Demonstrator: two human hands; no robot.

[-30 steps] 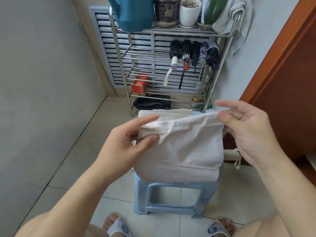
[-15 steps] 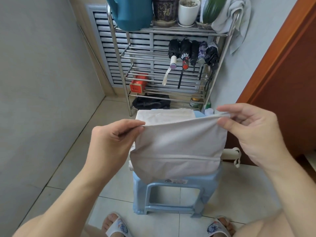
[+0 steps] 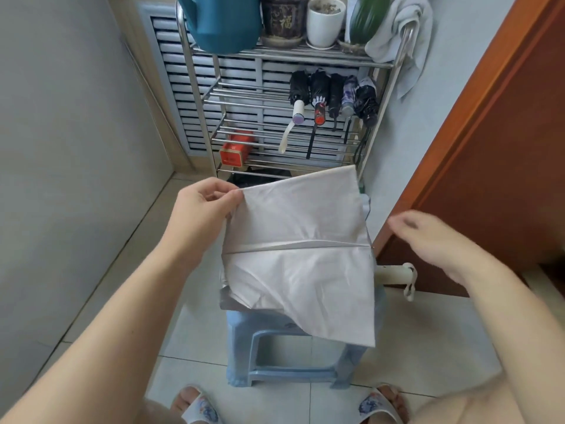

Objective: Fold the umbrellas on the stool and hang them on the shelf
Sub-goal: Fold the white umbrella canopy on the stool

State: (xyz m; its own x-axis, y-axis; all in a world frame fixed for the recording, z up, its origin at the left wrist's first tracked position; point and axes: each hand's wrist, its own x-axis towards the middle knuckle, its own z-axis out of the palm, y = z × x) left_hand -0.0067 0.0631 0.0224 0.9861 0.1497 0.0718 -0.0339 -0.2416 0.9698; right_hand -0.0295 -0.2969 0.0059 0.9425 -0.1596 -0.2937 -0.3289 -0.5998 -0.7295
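Grey umbrella canopy (image 3: pixel 293 240) being held above stool (image 3: pixel 293 359), corner pinched by left hand (image 3: pixel 201 215); right hand (image 3: pixel 428 240) blurred beside stool, finger state undeterminable.

A gold character "福" stands on the dark flowerpot (image 3: pixel 284 21) on the shelf's (image 3: pixel 305 55) top tier.

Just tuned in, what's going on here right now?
A person stands over a blue stool, folding a pale grey umbrella that lies across it. The left hand pinches a corner of the canopy cloth and lifts it; the right hand is blurred, fingers loose, off the cloth. The umbrella's cream handle sticks out to the right. Five folded umbrellas already hang on the metal shelf behind.
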